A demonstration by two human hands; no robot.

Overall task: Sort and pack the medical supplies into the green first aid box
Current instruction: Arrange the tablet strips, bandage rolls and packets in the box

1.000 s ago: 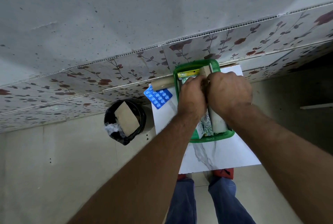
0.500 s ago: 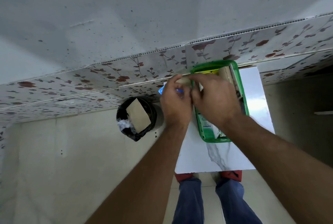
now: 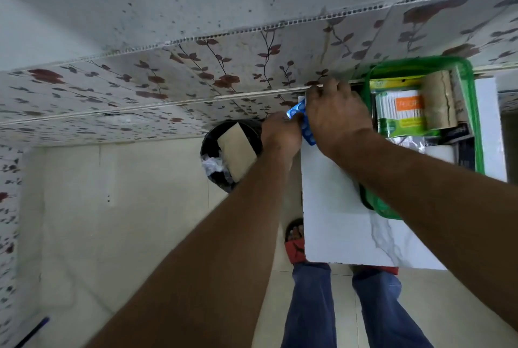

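Two hands meet on a blue blister pack of pills [image 3: 301,120] at the far left corner of the white table [image 3: 336,221]. The left hand [image 3: 281,134] pinches the pack's left edge, fingers closed on it. The right hand [image 3: 336,116] lies over the pack from above, fingers curled down onto it; how firmly it grips cannot be told, since the back of the hand hides the fingertips. Only the round blisters between the two hands show.

At about three o'clock from the hands, just beside the right wrist, sits the green first aid box [image 3: 476,123], open, on the table against the flowered wall [image 3: 196,75]. Inside it, a green and white packet [image 3: 398,112] lies near the box's left side, a brown roll [image 3: 440,101] touches it on the right, and dark items fill the right edge, too blurred to name.

At nine o'clock from the hands, on the floor beside the table, stands a black bin [image 3: 213,160] holding a piece of cardboard [image 3: 236,151] and crumpled plastic. At six o'clock, below the table edge, are blue jeans [image 3: 311,308] and a red sandal [image 3: 294,244].
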